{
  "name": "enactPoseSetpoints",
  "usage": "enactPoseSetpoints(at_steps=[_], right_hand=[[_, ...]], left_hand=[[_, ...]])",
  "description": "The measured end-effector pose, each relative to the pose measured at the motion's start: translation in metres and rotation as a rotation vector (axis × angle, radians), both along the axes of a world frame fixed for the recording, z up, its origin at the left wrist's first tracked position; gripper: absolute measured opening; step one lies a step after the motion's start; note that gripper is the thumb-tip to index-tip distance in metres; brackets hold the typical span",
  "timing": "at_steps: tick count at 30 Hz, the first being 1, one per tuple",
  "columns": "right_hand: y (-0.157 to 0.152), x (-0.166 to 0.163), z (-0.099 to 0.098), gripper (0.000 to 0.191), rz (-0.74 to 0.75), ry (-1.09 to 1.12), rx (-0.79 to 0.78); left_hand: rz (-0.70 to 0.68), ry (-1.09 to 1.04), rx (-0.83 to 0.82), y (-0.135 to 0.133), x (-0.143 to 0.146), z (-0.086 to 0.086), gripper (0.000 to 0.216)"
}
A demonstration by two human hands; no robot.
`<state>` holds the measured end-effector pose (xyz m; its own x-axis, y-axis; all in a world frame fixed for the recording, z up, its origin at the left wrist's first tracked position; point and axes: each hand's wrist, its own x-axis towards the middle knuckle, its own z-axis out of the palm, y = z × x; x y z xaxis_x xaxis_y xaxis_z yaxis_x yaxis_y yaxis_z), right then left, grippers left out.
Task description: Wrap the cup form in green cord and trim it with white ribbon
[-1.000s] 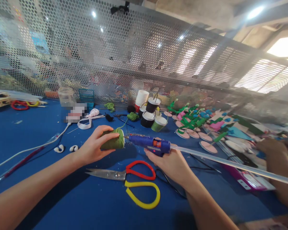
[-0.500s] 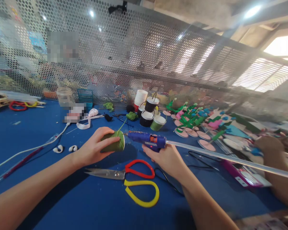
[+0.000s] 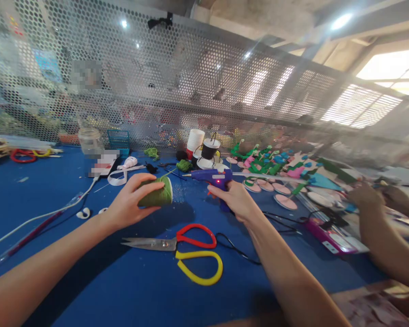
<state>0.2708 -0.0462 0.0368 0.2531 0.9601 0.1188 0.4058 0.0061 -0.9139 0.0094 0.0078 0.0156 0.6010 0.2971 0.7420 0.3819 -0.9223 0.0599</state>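
My left hand [image 3: 131, 200] is wrapped round a small paper cup [image 3: 158, 193] wound with green yarn, lying on its side with its white rim facing right. A strand runs from it to a green yarn ball [image 3: 183, 165] behind. In my right hand [image 3: 236, 197] is a blue hot glue gun [image 3: 211, 177] with a red light on. Its nozzle points left, apart from the cup, and a long clear glue stick [image 3: 266, 176] sticks out of its back. Below both hands lie open scissors [image 3: 170, 245] with one red and one yellow handle.
Yarn-wrapped cups [image 3: 209, 150] and a stack of white cups [image 3: 196, 138] stand at the back by a perforated metal screen [image 3: 129, 77]. Green paper pieces on pink discs [image 3: 282, 188] spread right. A purple box [image 3: 330, 236] lies near another person's arms [image 3: 378, 227]. White earbuds [image 3: 83, 213] lie left.
The glue gun has moved up and away from the cup, and its nozzle no longer meets the yarn. The cup stays in my left hand. The other person's hands have shifted.
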Motion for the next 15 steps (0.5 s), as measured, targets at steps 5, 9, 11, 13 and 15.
enactPoseSetpoints(at_steps=[5, 9, 11, 13, 15], right_hand=[[0.02, 0.003, -0.023, 0.035, 0.054, -0.086, -0.137], [0.029, 0.001, -0.042, 0.04, 0.027, -0.164, -0.156], [0.029, -0.001, -0.041, 0.041, 0.013, -0.198, -0.106], [0.025, -0.005, -0.033, 0.039, 0.014, -0.217, -0.04], [0.02, -0.014, -0.021, 0.035, 0.053, -0.218, 0.004]], left_hand=[[0.079, -0.023, -0.039, 0.007, -0.002, 0.012, 0.042], [0.068, 0.009, -0.023, 0.005, -0.002, 0.016, 0.041], [0.047, 0.019, -0.002, 0.001, -0.003, 0.015, 0.041], [0.021, 0.03, 0.001, -0.004, -0.003, 0.012, 0.042], [-0.005, 0.042, -0.006, -0.008, -0.002, 0.008, 0.044]])
